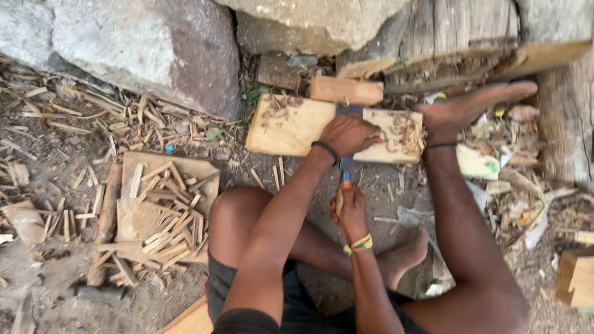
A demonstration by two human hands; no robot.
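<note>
Centre of the frame: a pale wooden board [291,127] lies flat on the dirt, braced by the person's foot [470,108] at its right end.
Left hand [348,135]: pressed down, fingers curled over the blue-grey blade [346,162] on the board.
Right hand [349,210]: closed around the tool's wooden handle [339,199], just below the blade.
Handling: the board looks stiff and fairly heavy, best gripped by its long edges; the blade is hard and probably sharp, so hold it by the handle.
Left of frame: split wood strips [167,216] heaped on a flat plank.
Top: large grey stones [154,49], shavings scattered around.
</note>
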